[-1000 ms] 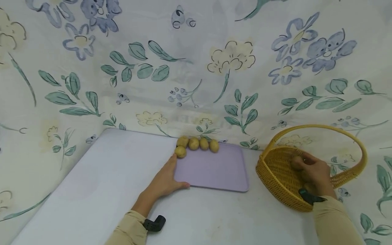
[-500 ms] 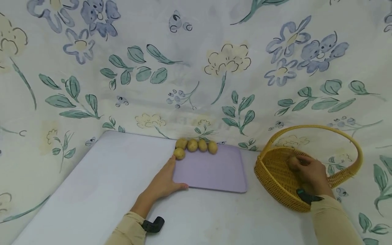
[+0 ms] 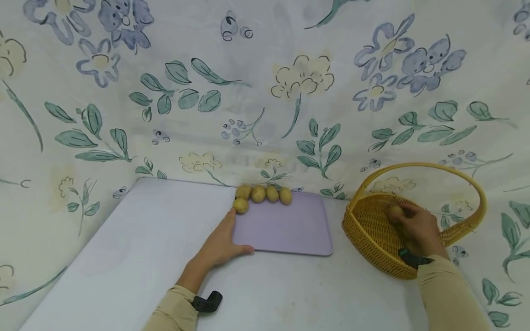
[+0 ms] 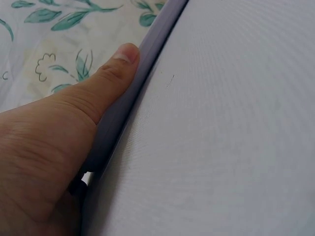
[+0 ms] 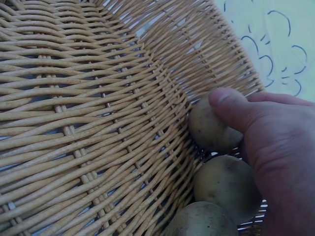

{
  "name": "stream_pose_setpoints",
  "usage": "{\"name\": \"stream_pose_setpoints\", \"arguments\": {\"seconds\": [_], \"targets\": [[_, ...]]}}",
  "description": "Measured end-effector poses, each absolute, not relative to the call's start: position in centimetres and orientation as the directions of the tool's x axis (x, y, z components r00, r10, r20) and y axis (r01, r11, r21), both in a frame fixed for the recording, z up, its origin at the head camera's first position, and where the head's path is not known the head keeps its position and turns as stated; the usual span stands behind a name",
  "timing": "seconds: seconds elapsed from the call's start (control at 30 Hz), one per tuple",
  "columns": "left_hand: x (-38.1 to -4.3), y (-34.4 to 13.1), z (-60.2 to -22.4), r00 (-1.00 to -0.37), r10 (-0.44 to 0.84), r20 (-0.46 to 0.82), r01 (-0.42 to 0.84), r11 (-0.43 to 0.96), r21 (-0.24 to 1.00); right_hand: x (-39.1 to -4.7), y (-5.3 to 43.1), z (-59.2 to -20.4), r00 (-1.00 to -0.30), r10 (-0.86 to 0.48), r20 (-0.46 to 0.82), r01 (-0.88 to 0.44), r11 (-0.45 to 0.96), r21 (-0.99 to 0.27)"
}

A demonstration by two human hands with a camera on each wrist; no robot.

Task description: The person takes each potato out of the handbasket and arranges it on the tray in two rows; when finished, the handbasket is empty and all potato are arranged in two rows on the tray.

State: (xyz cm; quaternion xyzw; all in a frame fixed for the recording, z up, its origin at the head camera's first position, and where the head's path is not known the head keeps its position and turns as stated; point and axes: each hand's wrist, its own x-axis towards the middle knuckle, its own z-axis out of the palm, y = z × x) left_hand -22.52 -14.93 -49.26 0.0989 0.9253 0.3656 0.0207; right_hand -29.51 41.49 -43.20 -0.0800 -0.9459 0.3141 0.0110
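Observation:
My right hand (image 3: 420, 225) reaches into the yellow wicker basket (image 3: 364, 239) and pinches a potato (image 5: 209, 125) with thumb and fingers, close to the woven side. Two more potatoes, one of them a round pale one (image 5: 227, 187), lie just below it in the right wrist view. At the near left corner of the lilac tray (image 3: 285, 230), my left hand (image 3: 219, 243) rests with thumb along the front edge and straight fingers along the left edge. The left wrist view shows its thumb (image 4: 115, 71) pressed to the tray's side. Several potatoes (image 3: 258, 194) sit along the tray's back left.
Tray and basket stand on a white table (image 3: 165, 220), the basket to the tray's right. Its tall handle (image 3: 422, 165) arches over the right hand's area. A flowered cloth (image 3: 248, 92) hangs right behind the table and down its sides.
The head view has shifted slightly. My right hand keeps its pinch on the potato inside the basket, and my left hand stays at the tray corner.

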Motion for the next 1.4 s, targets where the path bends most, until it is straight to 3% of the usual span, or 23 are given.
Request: {"name": "stream_pose_setpoints", "arguments": {"seconds": [0.2, 0.7, 1.03, 1.4], "targets": [[-22.5, -14.8, -49.1, -0.981, 0.193, 0.033, 0.164, 0.716, 0.679, -29.5, 41.3, -43.3, -0.987, 0.152, -0.055, 0.152, 0.764, -0.626], [-22.3, -14.7, -48.9, -0.981, 0.192, 0.032, 0.163, 0.715, 0.68, -29.9, 41.6, -43.3, -0.995, 0.1, 0.015, 0.078, 0.852, -0.517], [-22.1, -14.7, -49.1, -0.983, 0.183, 0.023, 0.149, 0.716, 0.682, -29.8, 41.0, -44.1, -0.993, 0.115, 0.021, 0.073, 0.747, -0.661], [-22.3, -14.8, -49.2, -0.983, 0.185, 0.015, 0.146, 0.723, 0.675, -29.9, 40.7, -43.7, -0.998, 0.055, -0.043, 0.07, 0.769, -0.635]]}}
